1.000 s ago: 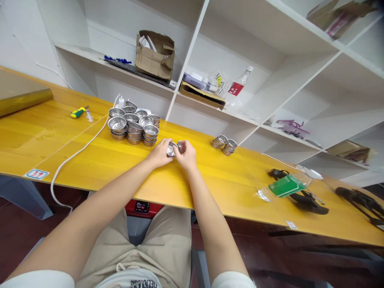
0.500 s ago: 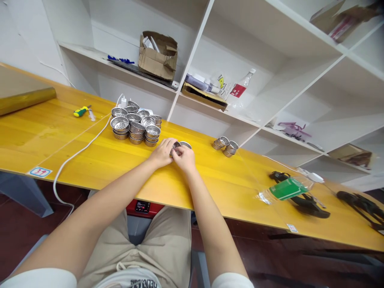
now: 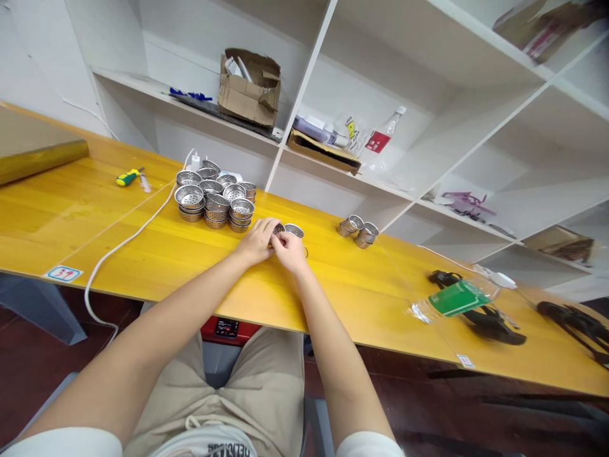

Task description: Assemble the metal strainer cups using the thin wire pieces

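Observation:
My left hand and my right hand meet over the yellow workbench. Both are closed round small perforated metal strainer cups held between the fingertips. One cup's rim shows just beyond my right fingers. A cluster of stacked metal strainer cups stands to the left of my hands. A smaller group of metal rings lies to the right, near the shelf foot.
A white cable runs across the bench and over its front edge. A green-yellow screwdriver and a gold roll lie far left. A green-labelled plastic bag and black straps lie right. White shelves hold a cardboard box.
My hands have shifted slightly on the cups; one cup now shows rim-up beyond my right fingers. The view has moved a little.

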The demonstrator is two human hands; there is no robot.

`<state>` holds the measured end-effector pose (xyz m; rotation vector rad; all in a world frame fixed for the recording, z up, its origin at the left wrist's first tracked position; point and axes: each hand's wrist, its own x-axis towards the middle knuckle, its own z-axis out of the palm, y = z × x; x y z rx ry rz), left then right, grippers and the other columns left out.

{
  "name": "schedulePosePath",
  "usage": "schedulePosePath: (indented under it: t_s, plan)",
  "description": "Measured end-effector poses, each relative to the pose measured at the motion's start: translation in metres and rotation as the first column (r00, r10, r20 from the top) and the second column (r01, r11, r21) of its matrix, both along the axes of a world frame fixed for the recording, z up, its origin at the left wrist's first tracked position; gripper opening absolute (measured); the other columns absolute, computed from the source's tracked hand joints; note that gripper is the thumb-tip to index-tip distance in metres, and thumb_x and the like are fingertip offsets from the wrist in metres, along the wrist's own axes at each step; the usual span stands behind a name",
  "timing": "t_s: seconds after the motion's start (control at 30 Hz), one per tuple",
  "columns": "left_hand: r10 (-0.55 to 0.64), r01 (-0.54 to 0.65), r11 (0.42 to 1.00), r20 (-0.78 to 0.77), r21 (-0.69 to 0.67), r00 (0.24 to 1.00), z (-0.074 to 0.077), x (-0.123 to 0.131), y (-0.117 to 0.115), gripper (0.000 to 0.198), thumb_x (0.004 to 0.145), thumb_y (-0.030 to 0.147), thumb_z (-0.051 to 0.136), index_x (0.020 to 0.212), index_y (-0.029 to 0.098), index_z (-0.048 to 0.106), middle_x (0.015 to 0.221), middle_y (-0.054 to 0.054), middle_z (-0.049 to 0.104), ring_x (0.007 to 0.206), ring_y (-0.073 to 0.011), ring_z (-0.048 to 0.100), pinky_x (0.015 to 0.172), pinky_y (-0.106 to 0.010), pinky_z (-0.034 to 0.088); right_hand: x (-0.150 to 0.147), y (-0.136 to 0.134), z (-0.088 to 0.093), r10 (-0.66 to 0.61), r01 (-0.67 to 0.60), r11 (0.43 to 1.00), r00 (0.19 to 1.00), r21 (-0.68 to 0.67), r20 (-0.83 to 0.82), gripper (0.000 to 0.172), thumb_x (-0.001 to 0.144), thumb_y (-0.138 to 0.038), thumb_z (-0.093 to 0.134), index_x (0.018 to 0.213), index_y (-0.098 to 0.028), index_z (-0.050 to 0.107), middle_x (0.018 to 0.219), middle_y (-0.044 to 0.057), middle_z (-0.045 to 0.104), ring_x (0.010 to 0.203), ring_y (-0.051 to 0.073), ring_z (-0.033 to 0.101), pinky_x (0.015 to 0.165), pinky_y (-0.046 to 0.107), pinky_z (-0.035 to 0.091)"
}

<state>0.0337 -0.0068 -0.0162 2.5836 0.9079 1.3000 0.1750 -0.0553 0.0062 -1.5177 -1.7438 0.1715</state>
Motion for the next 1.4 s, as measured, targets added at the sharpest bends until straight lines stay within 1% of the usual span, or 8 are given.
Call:
schedulePosePath:
  t_s: [0.27, 0.5, 0.57, 0.67, 0.73, 0.8, 1.1, 1.4]
  plan:
    - [0.007, -0.006, 0.999, -0.016, 0.035, 1.0, -0.002, 0.0, 0.002, 0.065, 0.081, 0.015, 0.062, 0.144, 0.015, 0.048, 0.14, -0.015, 0.06, 0.129, -0.0321, 0.055, 0.114, -0.049, 0.046, 0.007, 0.01, -0.005, 0.149, -0.155, 0.988, 0.935, 0.008, -0.321, 0.044, 0.09, -0.059, 0.051, 0.066, -0.022, 0.048, 0.065, -0.002, 0.046, 0.066, 0.014, 0.044, 0.064, 0.027, 0.037]
    - [0.009, -0.009, 0.999, -0.024, 0.034, 1.0, 0.001, -0.002, -0.001, 0.064, 0.08, 0.015, 0.063, 0.143, 0.013, 0.05, 0.139, -0.016, 0.06, 0.13, -0.0318, 0.053, 0.115, -0.047, 0.045, 0.008, 0.007, 0.001, 0.053, -0.135, 0.981, 0.876, -0.139, -0.48, 0.056, 0.087, -0.074, 0.055, 0.065, -0.022, 0.05, 0.058, -0.004, 0.04, 0.057, 0.012, 0.04, 0.053, 0.024, 0.033]
    - [0.009, -0.008, 0.999, -0.025, 0.045, 1.0, 0.003, -0.002, -0.002, 0.062, 0.082, 0.014, 0.062, 0.142, 0.013, 0.051, 0.138, -0.016, 0.06, 0.13, -0.0316, 0.052, 0.115, -0.047, 0.045, 0.009, 0.003, 0.006, 0.008, -0.2, 0.941, 0.82, -0.272, -0.573, 0.057, 0.086, -0.076, 0.058, 0.068, -0.022, 0.051, 0.055, -0.006, 0.033, 0.05, 0.011, 0.032, 0.047, 0.023, 0.028]
    - [0.005, -0.003, 0.998, -0.032, 0.068, 0.999, 0.003, -0.003, -0.002, 0.061, 0.083, 0.012, 0.06, 0.143, 0.014, 0.051, 0.138, -0.015, 0.059, 0.131, -0.0311, 0.051, 0.116, -0.047, 0.045, 0.012, 0.0, 0.011, -0.049, -0.369, 0.82, 0.717, -0.438, -0.696, 0.059, 0.086, -0.079, 0.058, 0.072, -0.023, 0.05, 0.054, -0.009, 0.027, 0.045, 0.008, 0.023, 0.043, 0.021, 0.022]
    - [-0.001, 0.004, 0.997, -0.047, 0.08, 0.999, 0.003, -0.003, -0.001, 0.063, 0.082, 0.01, 0.059, 0.144, 0.015, 0.05, 0.14, -0.015, 0.058, 0.132, -0.0311, 0.05, 0.116, -0.047, 0.045, 0.014, 0.0, 0.012, -0.083, -0.439, 0.753, 0.676, -0.491, -0.732, 0.063, 0.087, -0.082, 0.054, 0.071, -0.022, 0.049, 0.055, -0.007, 0.032, 0.044, 0.008, 0.026, 0.043, 0.02, 0.024]
    - [-0.01, 0.016, 0.995, -0.063, 0.096, 0.998, 0.002, -0.003, 0.0, 0.065, 0.082, 0.009, 0.059, 0.146, 0.015, 0.05, 0.141, -0.015, 0.057, 0.132, -0.0314, 0.049, 0.116, -0.048, 0.045, 0.016, 0.002, 0.012, -0.118, -0.454, 0.724, 0.661, -0.52, -0.741, 0.066, 0.088, -0.085, 0.049, 0.068, -0.022, 0.046, 0.058, -0.005, 0.039, 0.046, 0.008, 0.032, 0.043, 0.02, 0.028]
    - [-0.026, 0.049, 0.98, -0.119, 0.195, 0.993, 0.001, -0.002, 0.002, 0.068, 0.085, 0.008, 0.055, 0.152, 0.013, 0.044, 0.142, -0.017, 0.056, 0.134, -0.0327, 0.048, 0.115, -0.049, 0.047, 0.015, 0.001, 0.015, -0.19, -0.511, 0.698, 0.543, -0.502, -0.818, 0.067, 0.088, -0.081, 0.052, 0.063, -0.024, 0.028, 0.058, -0.001, 0.047, 0.049, 0.01, 0.037, 0.042, 0.021, 0.026]
    - [0.011, 0.023, 0.981, -0.172, 0.194, 0.985, 0.007, -0.004, -0.002, 0.063, 0.086, 0.008, 0.054, 0.148, 0.015, 0.046, 0.138, -0.015, 0.057, 0.129, -0.0314, 0.05, 0.11, -0.045, 0.05, 0.013, 0.0, 0.015, -0.232, -0.514, 0.723, 0.45, -0.462, -0.862, 0.062, 0.092, -0.068, 0.057, 0.063, -0.024, 0.024, 0.052, -0.002, 0.041, 0.048, 0.01, 0.033, 0.042, 0.02, 0.025]
